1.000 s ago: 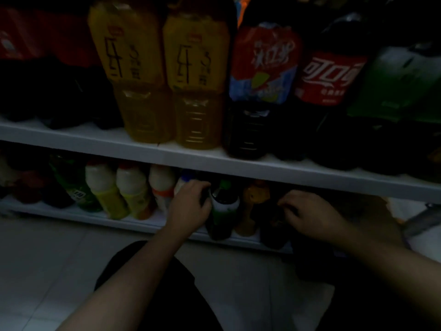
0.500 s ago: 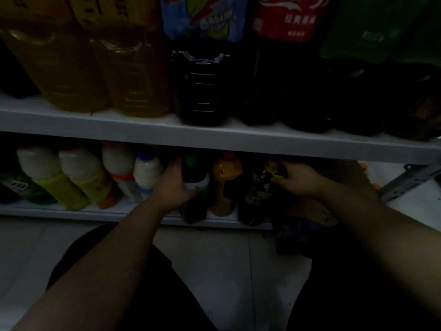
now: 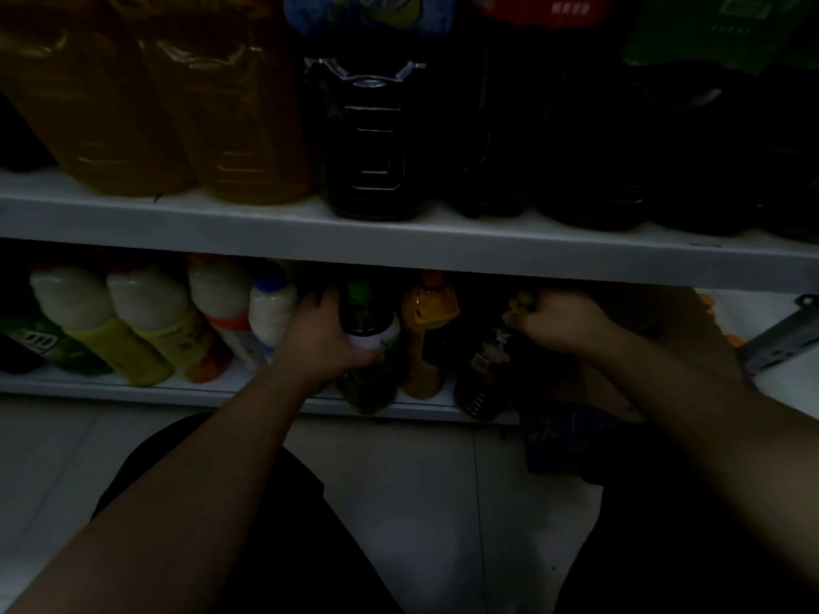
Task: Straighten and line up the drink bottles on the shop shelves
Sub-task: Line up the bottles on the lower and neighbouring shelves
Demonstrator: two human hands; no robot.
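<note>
- The left hand [image 3: 325,339] is gripping the green-capped bottle [image 3: 370,385] by its upper part, on the lower shelf [image 3: 111,389].
- An orange bottle [image 3: 427,347] is standing between the hands.
- The right hand [image 3: 565,321] is pinching the top of the yellow-capped dark bottle [image 3: 481,378].

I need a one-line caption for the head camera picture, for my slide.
Left hand grips a green-capped bottle and right hand holds a dark yellow-capped bottle on the bottom shelf.
</note>
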